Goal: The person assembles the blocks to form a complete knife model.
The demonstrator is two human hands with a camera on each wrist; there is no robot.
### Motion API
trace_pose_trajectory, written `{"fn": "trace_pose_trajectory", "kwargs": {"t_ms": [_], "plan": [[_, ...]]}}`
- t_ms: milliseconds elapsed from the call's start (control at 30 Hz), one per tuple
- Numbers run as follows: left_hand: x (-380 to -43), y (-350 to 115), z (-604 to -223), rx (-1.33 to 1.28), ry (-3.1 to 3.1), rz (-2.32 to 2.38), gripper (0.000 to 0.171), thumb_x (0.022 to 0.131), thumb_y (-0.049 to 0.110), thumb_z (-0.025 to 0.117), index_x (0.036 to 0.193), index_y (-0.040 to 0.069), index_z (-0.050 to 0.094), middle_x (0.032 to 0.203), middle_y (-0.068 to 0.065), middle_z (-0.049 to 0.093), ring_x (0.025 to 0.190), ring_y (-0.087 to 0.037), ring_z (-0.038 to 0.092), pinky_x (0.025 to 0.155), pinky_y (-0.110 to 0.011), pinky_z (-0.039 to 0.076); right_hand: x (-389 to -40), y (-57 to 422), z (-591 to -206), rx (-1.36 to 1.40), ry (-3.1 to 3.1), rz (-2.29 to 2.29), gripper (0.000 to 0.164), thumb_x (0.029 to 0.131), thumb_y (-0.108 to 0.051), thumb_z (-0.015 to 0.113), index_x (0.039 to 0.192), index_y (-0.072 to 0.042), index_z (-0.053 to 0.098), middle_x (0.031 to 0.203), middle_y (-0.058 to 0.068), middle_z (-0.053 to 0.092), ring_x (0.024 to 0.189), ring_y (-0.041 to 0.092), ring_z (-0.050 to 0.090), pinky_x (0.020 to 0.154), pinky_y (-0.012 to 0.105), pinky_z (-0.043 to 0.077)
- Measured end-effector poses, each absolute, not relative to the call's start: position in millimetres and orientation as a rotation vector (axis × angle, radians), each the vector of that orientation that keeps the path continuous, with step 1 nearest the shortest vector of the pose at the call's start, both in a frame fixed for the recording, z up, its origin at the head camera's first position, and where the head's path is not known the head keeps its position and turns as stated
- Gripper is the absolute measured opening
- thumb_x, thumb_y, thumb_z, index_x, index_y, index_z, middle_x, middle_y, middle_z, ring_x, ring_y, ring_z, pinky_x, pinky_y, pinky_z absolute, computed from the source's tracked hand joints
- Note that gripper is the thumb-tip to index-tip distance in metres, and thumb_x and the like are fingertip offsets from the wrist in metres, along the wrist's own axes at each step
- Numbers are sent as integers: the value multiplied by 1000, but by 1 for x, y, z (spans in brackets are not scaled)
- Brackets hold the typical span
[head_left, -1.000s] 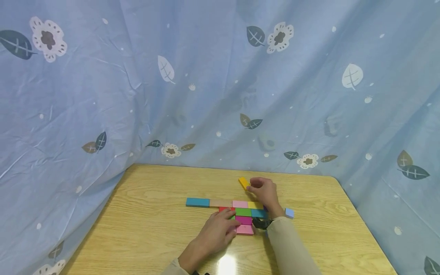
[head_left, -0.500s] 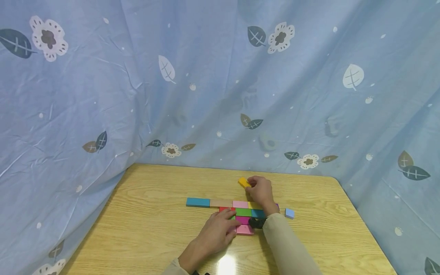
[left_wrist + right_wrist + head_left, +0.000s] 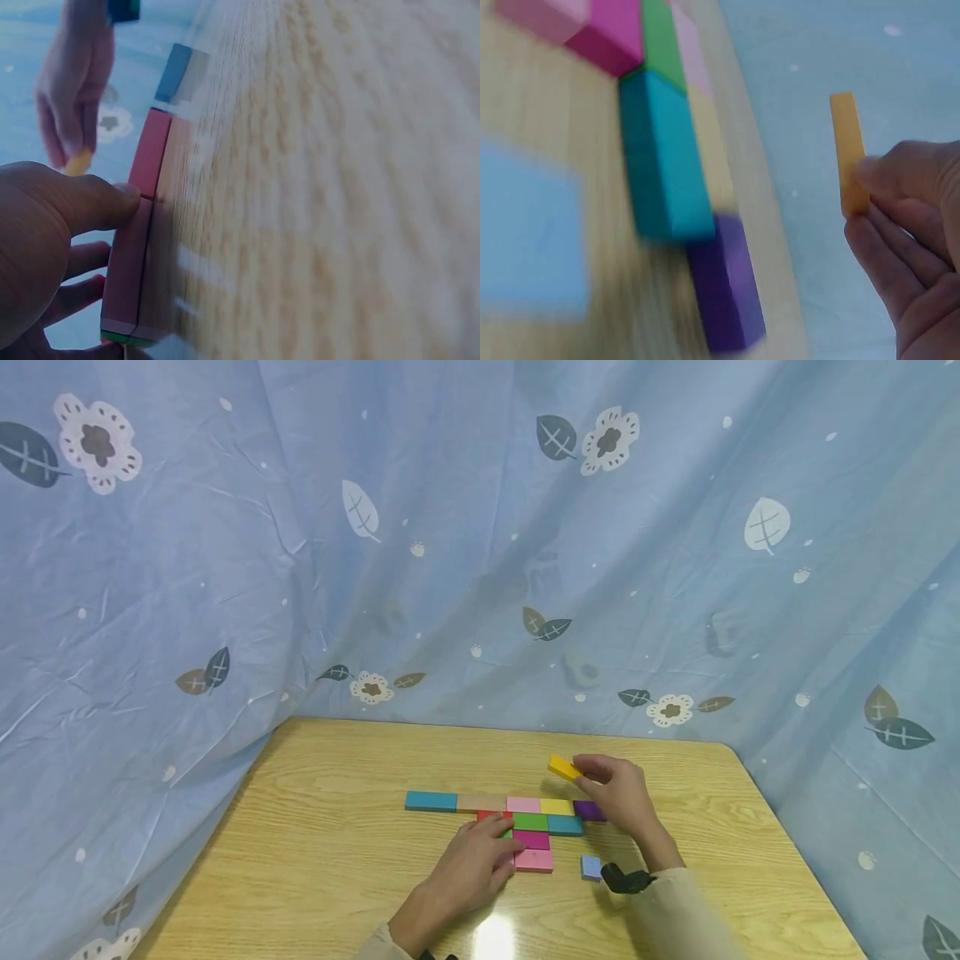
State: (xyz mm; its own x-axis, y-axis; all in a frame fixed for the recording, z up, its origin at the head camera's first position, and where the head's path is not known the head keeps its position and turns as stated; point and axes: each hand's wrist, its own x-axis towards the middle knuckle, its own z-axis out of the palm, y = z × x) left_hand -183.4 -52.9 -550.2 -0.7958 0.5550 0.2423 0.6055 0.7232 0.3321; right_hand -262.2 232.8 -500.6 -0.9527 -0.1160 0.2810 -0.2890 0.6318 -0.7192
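Note:
My right hand (image 3: 618,789) pinches an orange-yellow block (image 3: 564,767) by one end between thumb and fingers. In the right wrist view that block (image 3: 847,154) stands out past the fingertips. My left hand (image 3: 476,864) rests on the left part of a patch of flat coloured blocks, its fingers over the red block (image 3: 491,816). Its thumb lies against the pink blocks (image 3: 534,861) at the near side. Green (image 3: 531,822), magenta (image 3: 532,840) and teal (image 3: 565,825) blocks adjoin them. The left palm hides part of the patch.
Behind the patch runs a row: blue (image 3: 431,802), tan (image 3: 482,803), light pink (image 3: 523,805), yellow (image 3: 557,807) and purple (image 3: 589,811) blocks. A small light-blue block (image 3: 591,868) lies apart near the right wrist. A patterned blue curtain (image 3: 480,568) surrounds the wooden table (image 3: 337,760).
My right hand has taken up the orange-yellow block and moved right with it, uncovering the purple block and a light-blue one. Another light-blue block is now hidden. My left hand stays put.

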Motion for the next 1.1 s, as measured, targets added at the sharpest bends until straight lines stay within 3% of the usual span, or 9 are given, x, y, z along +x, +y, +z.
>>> {"fn": "trace_pose_trajectory", "kwargs": {"t_ms": [333,567,800,1100], "plan": [[-183,-53,-550,-950,-2806,-606,30,104,20,73,132,26,81,156,-6,65,153,-29,55,121,-60,51,-213,264,-511,524,-2673,1106,32,95,-1,84,126,-9,82,122,6,83,110,27,81,94,42,68],[-183,-53,-550,-946,-2795,-585,30,104,20,72,132,27,81,156,-5,66,152,-29,55,120,-60,51,-197,268,-525,560,-2718,1048,31,93,-3,86,121,-16,84,119,-1,83,115,24,79,94,37,68],[-184,-53,-550,-943,-2802,-578,30,105,20,71,133,27,81,156,-4,66,152,-29,55,120,-60,51,-192,263,-536,739,-2654,937,35,87,0,90,119,-13,84,114,-2,84,109,13,79,91,36,69],[-184,-52,-550,-943,-2793,-585,30,105,21,71,133,28,80,155,-4,66,152,-29,56,119,-60,51,-192,258,-541,817,-2616,860,38,84,4,90,118,-12,84,113,-2,85,106,18,81,90,39,69]]}}
